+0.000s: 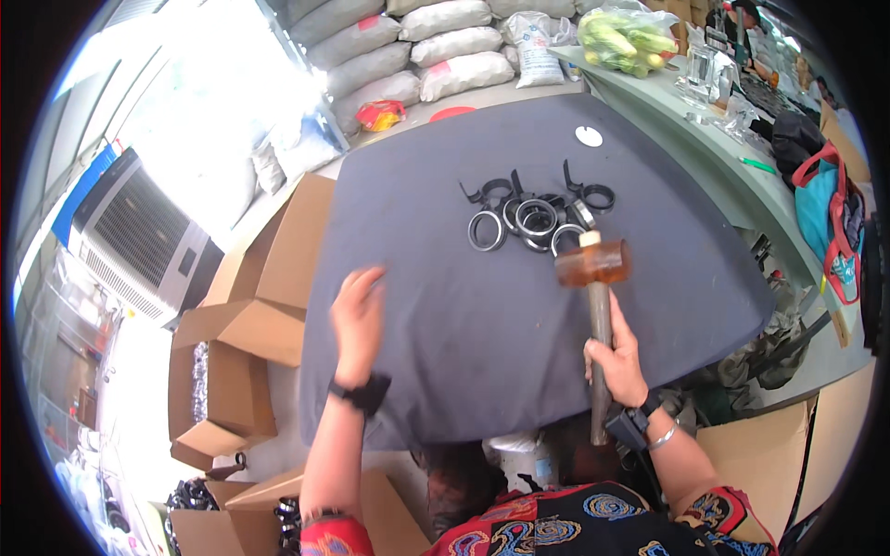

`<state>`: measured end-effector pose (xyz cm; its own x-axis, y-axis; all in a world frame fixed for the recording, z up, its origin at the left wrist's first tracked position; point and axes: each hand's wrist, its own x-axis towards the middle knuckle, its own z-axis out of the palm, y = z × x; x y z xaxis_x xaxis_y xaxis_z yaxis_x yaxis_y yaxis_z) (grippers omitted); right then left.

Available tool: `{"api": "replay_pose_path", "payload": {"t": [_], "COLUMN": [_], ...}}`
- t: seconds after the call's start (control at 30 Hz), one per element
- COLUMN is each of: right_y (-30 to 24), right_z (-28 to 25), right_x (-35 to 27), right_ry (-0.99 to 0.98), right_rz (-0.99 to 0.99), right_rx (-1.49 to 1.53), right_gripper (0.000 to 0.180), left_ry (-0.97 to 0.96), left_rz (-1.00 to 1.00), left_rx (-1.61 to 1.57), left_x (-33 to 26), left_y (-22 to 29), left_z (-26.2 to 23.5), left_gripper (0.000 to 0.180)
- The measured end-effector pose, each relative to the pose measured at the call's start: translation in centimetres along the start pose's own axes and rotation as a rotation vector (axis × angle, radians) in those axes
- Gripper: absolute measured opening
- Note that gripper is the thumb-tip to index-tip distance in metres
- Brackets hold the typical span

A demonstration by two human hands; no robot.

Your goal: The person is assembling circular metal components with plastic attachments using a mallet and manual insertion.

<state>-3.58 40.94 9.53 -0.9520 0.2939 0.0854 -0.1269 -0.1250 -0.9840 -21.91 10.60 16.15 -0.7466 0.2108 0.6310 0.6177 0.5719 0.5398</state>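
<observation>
My right hand (619,357) is wrapped round the wooden handle of a mallet (593,263), whose amber-brown head points away from me. Just beyond that head lies a loose pile of black rings (536,219) with silvery edges, several of them with a strap-like tab sticking out. My left hand (360,315) hovers over the left side of the dark cloth-covered table (464,361). Motion smears its fingers, and I see no object in it. Dark bands circle both wrists.
Open cardboard boxes (243,394) stand left of the table, some holding parts. Beyond them is a grey air cooler (144,236). White sacks (459,51) are stacked at the back. A green bench (672,102) on the right carries a bag of vegetables (626,42). A white disc (588,136) lies on the cloth.
</observation>
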Motion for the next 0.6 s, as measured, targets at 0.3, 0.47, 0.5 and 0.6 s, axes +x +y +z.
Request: {"api": "replay_pose_path", "payload": {"t": [0.3,0.47,0.5,0.6], "right_y": [0.4,0.8,0.7,0.3], "right_z": [-0.1,-0.3,-0.3,-0.3], "right_x": [0.1,0.1,-0.1,0.3], "right_ry": [-0.007,-0.032,-0.052,0.0], "right_rz": [0.052,0.018,0.027,0.034], "right_rx": [0.055,0.044,0.048,0.04], "right_gripper": [0.082,0.082,0.082,0.081], "left_ry": [-0.352,-0.664,-0.561,-0.516], "left_rz": [0.733,0.411,0.366,-0.217], "left_rx": [0.98,0.813,0.629,-0.001], "left_x": [17.0,17.4,16.2,12.2], "left_y": [-4.7,-9.7,-10.8,-6.5], "left_z": [20.9,20.7,19.6,12.7], "left_gripper": [0.022,0.016,0.017,0.025]}}
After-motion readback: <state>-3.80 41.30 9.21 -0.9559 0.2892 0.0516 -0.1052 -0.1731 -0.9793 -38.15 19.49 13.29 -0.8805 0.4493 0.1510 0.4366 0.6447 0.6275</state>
